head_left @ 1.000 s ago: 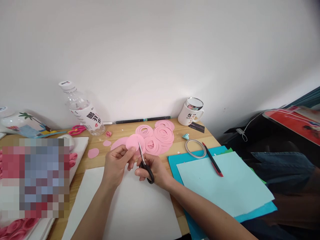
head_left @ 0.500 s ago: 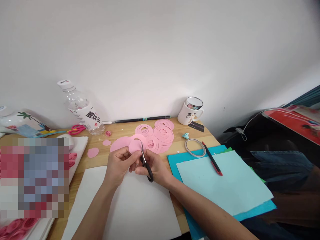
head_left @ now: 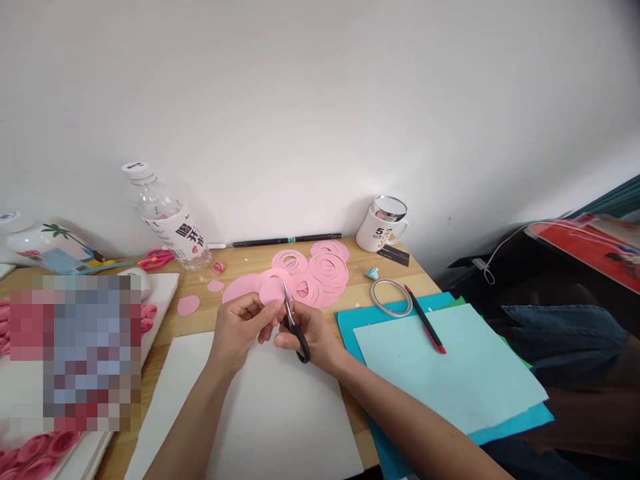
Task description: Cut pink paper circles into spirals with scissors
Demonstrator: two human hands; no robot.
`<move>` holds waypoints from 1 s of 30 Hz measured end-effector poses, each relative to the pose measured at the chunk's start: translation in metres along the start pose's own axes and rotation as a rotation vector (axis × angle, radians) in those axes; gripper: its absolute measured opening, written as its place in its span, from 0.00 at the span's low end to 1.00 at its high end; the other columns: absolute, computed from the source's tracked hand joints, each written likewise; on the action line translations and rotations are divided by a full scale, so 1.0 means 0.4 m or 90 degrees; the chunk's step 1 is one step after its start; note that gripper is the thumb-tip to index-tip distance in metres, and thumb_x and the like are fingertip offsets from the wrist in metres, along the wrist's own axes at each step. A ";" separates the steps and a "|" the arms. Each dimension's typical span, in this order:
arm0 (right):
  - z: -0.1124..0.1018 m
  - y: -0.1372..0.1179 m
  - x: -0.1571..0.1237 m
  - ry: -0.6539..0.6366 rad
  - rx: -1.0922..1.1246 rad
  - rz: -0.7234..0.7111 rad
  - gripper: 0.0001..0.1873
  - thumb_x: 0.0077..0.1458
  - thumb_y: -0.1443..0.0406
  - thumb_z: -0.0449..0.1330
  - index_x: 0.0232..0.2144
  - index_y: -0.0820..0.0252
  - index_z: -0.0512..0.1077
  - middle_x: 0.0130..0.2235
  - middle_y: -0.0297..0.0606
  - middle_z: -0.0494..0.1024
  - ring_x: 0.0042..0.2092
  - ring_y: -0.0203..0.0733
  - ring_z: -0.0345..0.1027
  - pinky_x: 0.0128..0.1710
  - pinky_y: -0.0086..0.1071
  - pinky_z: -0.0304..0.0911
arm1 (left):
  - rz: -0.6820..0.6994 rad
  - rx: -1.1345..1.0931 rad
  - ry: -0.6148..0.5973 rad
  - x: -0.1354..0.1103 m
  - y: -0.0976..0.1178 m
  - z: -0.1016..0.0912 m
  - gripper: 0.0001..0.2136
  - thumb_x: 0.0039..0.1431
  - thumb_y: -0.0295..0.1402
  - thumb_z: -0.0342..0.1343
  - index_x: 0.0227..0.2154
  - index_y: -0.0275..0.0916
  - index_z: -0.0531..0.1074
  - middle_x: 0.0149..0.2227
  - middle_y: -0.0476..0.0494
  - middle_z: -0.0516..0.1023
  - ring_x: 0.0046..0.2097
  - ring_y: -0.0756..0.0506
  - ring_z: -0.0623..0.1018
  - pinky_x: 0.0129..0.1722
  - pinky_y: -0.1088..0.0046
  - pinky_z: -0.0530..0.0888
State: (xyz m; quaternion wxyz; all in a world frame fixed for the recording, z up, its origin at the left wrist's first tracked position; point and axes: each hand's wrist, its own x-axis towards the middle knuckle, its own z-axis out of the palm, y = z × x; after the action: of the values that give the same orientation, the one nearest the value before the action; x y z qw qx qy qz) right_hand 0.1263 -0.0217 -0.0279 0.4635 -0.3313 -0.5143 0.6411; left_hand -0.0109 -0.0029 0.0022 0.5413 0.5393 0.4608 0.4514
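Note:
My left hand [head_left: 239, 328] pinches a small pink paper disc [head_left: 271, 291] above a white sheet [head_left: 260, 413]. My right hand [head_left: 313, 337] grips black-handled scissors [head_left: 295, 327], the blades pointing up into the disc's right edge. Both hands meet over the wooden desk [head_left: 350, 293], just in front of a pile of pink paper spirals [head_left: 320, 270].
A water bottle [head_left: 167, 220], pink scissors [head_left: 157, 259] and a black pen [head_left: 285, 239] lie along the wall. A white mug [head_left: 383, 223], tape ring [head_left: 391, 297], red pen [head_left: 425, 320] and light blue sheets [head_left: 445, 367] sit to the right. Loose pink scraps [head_left: 188, 305] lie left.
The pink disc has turned in my left hand and looks smaller, and the scissors have closed further into its edge. Both hands stayed in the same spot.

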 end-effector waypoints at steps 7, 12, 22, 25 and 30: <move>-0.005 0.006 -0.001 0.015 0.007 0.006 0.23 0.33 0.54 0.69 0.28 0.61 0.65 0.19 0.27 0.63 0.21 0.29 0.54 0.19 0.24 0.50 | 0.002 -0.014 -0.001 0.003 -0.002 -0.002 0.12 0.49 0.35 0.58 0.16 0.37 0.68 0.13 0.53 0.66 0.15 0.56 0.62 0.16 0.77 0.60; -0.005 0.010 -0.004 0.040 0.008 0.031 0.24 0.32 0.55 0.70 0.28 0.61 0.65 0.18 0.27 0.65 0.20 0.30 0.55 0.19 0.25 0.52 | 0.001 -0.032 0.016 0.008 -0.007 -0.007 0.11 0.48 0.35 0.59 0.16 0.37 0.67 0.13 0.54 0.66 0.14 0.56 0.61 0.15 0.78 0.58; -0.003 0.008 -0.003 0.061 -0.017 0.071 0.25 0.30 0.53 0.69 0.25 0.60 0.63 0.17 0.26 0.65 0.18 0.30 0.59 0.18 0.25 0.56 | 0.001 -0.085 0.033 0.009 -0.005 -0.009 0.09 0.47 0.33 0.60 0.18 0.36 0.68 0.14 0.54 0.67 0.14 0.57 0.61 0.15 0.78 0.57; -0.001 0.007 -0.004 0.063 -0.013 0.078 0.25 0.30 0.53 0.69 0.26 0.60 0.64 0.17 0.25 0.65 0.17 0.30 0.59 0.18 0.26 0.58 | 0.001 -0.096 0.042 0.009 -0.003 -0.008 0.09 0.47 0.32 0.60 0.18 0.36 0.68 0.14 0.54 0.67 0.14 0.57 0.61 0.15 0.79 0.57; 0.003 0.008 -0.006 0.066 -0.017 0.089 0.24 0.30 0.53 0.69 0.25 0.61 0.64 0.16 0.25 0.64 0.17 0.30 0.60 0.17 0.25 0.58 | 0.010 -0.120 0.086 0.010 0.007 -0.007 0.07 0.46 0.31 0.59 0.20 0.36 0.69 0.15 0.54 0.68 0.14 0.56 0.62 0.14 0.79 0.58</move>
State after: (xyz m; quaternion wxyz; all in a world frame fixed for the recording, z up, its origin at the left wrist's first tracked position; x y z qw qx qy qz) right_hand 0.1252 -0.0246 -0.0306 0.4393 -0.4048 -0.4739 0.6470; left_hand -0.0129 0.0016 0.0049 0.5539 0.4576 0.4477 0.5323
